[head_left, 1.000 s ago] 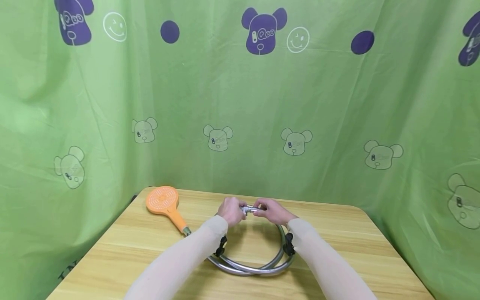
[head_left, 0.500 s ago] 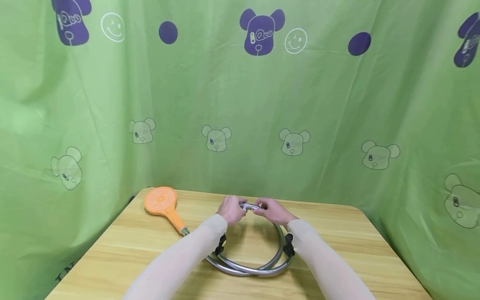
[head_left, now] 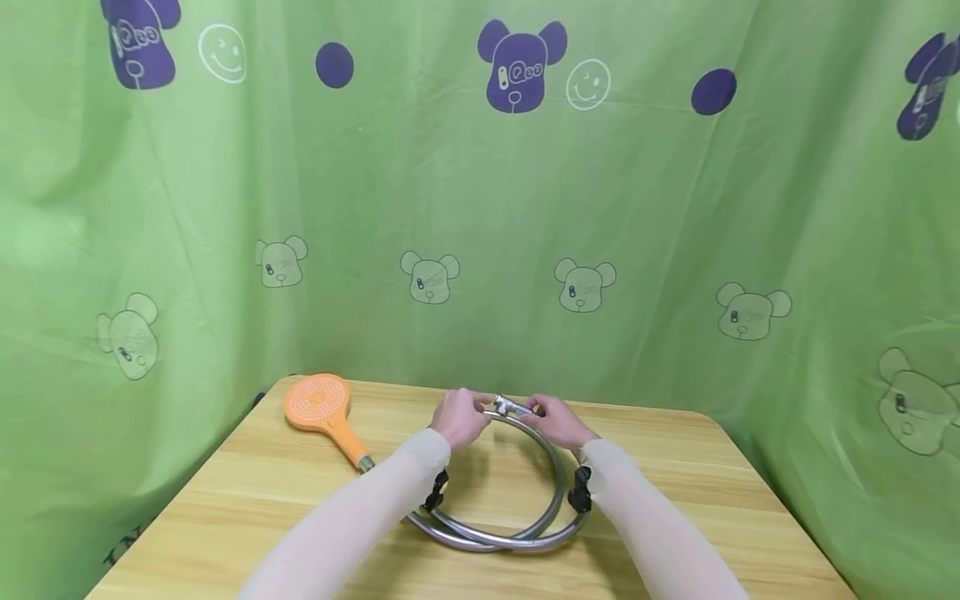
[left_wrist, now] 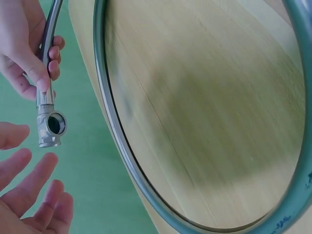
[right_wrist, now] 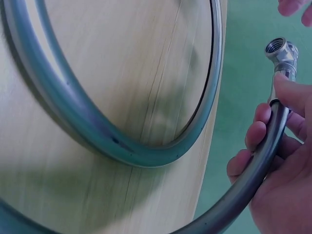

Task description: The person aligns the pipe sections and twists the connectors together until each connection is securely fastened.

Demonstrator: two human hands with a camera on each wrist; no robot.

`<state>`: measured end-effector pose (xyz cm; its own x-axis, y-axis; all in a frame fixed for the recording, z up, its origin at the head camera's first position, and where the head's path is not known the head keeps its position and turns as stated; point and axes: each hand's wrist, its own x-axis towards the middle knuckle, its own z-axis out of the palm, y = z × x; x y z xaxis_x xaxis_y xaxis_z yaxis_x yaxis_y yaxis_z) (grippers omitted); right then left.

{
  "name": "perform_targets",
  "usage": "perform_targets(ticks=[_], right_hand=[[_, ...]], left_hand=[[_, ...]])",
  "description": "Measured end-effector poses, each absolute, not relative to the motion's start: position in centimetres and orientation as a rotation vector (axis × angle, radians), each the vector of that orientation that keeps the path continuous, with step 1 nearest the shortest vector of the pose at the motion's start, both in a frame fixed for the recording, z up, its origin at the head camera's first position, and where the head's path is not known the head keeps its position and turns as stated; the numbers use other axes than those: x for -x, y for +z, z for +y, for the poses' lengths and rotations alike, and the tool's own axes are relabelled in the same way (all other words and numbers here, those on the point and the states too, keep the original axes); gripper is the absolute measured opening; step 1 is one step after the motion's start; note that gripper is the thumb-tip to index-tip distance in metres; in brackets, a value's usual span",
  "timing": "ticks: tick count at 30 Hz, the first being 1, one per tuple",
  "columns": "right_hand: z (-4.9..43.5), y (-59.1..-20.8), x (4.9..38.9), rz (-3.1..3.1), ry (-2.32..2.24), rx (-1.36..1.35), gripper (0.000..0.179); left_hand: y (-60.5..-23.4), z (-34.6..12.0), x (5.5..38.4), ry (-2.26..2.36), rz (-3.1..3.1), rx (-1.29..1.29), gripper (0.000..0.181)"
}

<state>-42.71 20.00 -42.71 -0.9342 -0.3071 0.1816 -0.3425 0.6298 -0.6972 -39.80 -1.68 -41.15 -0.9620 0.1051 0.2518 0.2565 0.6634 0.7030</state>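
My right hand [right_wrist: 287, 126] grips the end of a silver shower hose [right_wrist: 263, 156], its thumb lying along the end sleeve. A chrome tee-shaped threaded fitting [right_wrist: 282, 53] sits on that end, with one round opening showing its inner thread. In the left wrist view, my left hand [left_wrist: 34, 190] has its fingers apart and free of anything, just short of the fitting [left_wrist: 51, 126]. In the head view, both hands are over the far part of the table, with the fitting between them. The other hose end joins an orange shower head [head_left: 318, 404], which lies face up at the left.
The hose [head_left: 517, 542] lies in a loop on the wooden table [head_left: 675, 483], in front of and between the forearms. A green curtain [head_left: 480, 183] printed with bears surrounds the table at the back and sides.
My left hand has let go of the fitting, and its fingers have moved away to the left. The fitting, in my right hand, now shows fully. The shower head has stayed in place.
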Motion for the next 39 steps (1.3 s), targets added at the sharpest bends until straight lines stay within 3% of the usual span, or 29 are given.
perform_targets(ticks=[10, 39], right_hand=[[20.9, -43.2, 43.0, -2.823, 1.195, -0.387, 0.015], [24.9, -45.8, 43.9, -2.861, 0.921, -0.076, 0.021]], left_hand=[[-41.3, -2.7, 39.7, -1.153, -2.714, 0.357, 0.023], [-42.8, -3.9, 39.6, -1.034, -2.822, 0.364, 0.026]])
